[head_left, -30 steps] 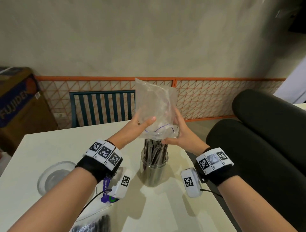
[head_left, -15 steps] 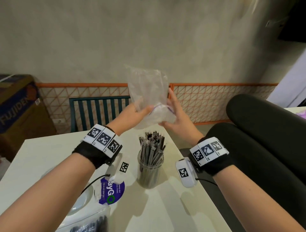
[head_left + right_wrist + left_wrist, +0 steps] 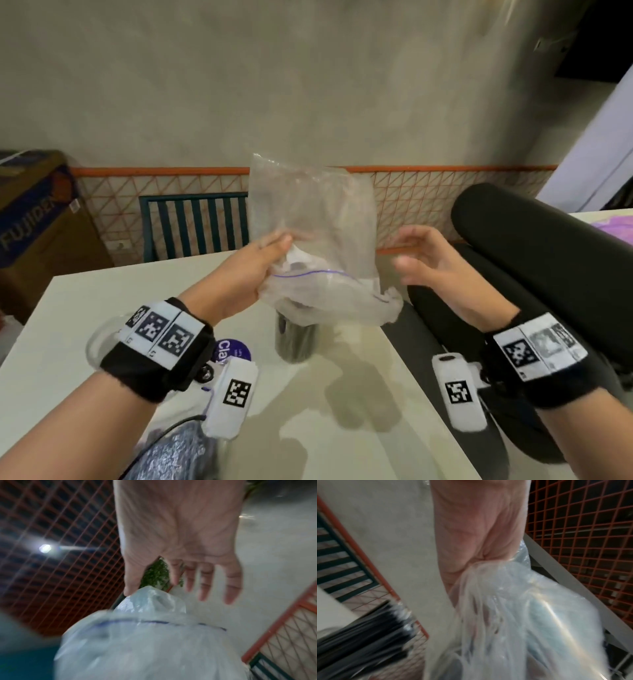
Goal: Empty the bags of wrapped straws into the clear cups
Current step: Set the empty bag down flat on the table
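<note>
Head view: left hand [image 3: 239,274] pinches the limp, light zip bag [image 3: 311,219] above the straw-filled cup [image 3: 296,342]; right hand [image 3: 431,260] spread, empty.

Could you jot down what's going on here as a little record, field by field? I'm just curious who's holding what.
left hand: the left hand grips the clear zip bag, bunched in its fingers
right hand: the right hand is open beside the bag, holding nothing
bag contents: looks empty, upside down
cup: the clear cup stands on the white table under the bag, filled with dark wrapped straws
other bag: another bag of straws lies near the table's front edge
</note>
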The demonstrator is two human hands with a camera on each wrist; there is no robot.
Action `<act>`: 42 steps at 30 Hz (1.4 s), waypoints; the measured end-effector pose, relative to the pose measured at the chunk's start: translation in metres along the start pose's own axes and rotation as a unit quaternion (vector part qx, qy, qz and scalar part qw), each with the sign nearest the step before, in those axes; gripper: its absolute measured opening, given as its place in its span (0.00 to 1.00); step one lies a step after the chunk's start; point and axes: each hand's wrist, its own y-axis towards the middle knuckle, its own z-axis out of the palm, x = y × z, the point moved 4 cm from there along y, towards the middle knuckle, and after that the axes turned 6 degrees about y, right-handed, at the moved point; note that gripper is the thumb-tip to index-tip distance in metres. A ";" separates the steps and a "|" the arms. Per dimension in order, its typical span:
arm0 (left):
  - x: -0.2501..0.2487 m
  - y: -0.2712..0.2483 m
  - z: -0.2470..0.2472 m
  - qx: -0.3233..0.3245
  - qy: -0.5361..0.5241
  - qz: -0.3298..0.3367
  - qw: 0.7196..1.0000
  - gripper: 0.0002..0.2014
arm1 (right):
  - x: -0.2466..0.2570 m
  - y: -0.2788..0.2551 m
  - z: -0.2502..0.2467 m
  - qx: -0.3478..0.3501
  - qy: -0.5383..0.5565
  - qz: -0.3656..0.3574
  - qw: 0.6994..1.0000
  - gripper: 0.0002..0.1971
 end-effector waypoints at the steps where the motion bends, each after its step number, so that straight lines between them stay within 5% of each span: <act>1: 0.007 -0.005 0.007 0.021 -0.009 -0.007 1.000 0.15 | -0.007 -0.004 0.002 0.001 0.054 0.060 0.997 0.42; 3: 0.023 -0.014 0.020 0.035 -0.002 -0.034 0.999 0.15 | -0.026 -0.015 0.019 0.057 0.099 0.159 0.981 0.43; 6: 0.049 -0.023 0.036 0.043 -0.008 -0.079 0.996 0.17 | -0.045 -0.034 0.049 0.103 0.115 0.198 0.968 0.24; 10: 0.075 -0.043 0.051 0.053 -0.020 -0.139 0.989 0.24 | -0.060 -0.042 0.057 -0.033 0.038 0.145 0.988 0.06; 15: 0.128 -0.080 0.077 0.098 0.048 -0.193 0.975 0.17 | -0.062 -0.049 0.040 -0.147 0.004 0.126 0.981 0.13; 18: 0.144 -0.100 0.072 0.064 0.033 -0.205 0.976 0.15 | -0.054 -0.055 0.024 -0.174 -0.001 0.118 0.978 0.14; 21: 0.148 -0.109 0.064 0.042 0.024 -0.213 0.976 0.37 | -0.056 -0.060 0.025 -0.169 -0.046 0.110 0.978 0.16; 23: 0.141 -0.107 0.065 0.047 0.055 -0.221 0.973 0.38 | -0.057 -0.059 0.032 -0.158 -0.100 0.105 0.977 0.16; 25: 0.131 -0.097 0.068 0.009 0.067 -0.208 0.976 0.27 | -0.056 -0.058 0.043 -0.120 -0.098 0.104 0.982 0.18; 28: 0.118 -0.084 0.071 -0.120 0.032 -0.172 0.977 0.09 | -0.056 -0.065 0.056 -0.058 -0.084 0.111 0.989 0.39; 30: 0.117 -0.084 0.067 -0.196 0.002 -0.144 0.970 0.08 | -0.070 -0.080 0.060 -0.018 -0.106 0.127 0.986 0.48; 31: 0.119 -0.086 0.063 -0.226 -0.015 -0.132 0.965 0.09 | -0.083 -0.089 0.062 0.004 -0.124 0.151 0.981 0.46; 35: 0.129 -0.097 0.049 -0.307 -0.031 -0.114 0.944 0.11 | -0.112 -0.128 0.050 0.046 -0.107 0.264 0.957 0.08; 38: 0.137 -0.106 0.041 -0.358 -0.016 -0.106 0.928 0.09 | -0.116 -0.142 0.031 0.044 -0.078 0.262 0.961 0.16; 42: 0.159 -0.106 0.047 -0.315 0.016 -0.182 0.931 0.18 | -0.128 -0.151 0.024 0.014 0.083 0.283 0.955 0.14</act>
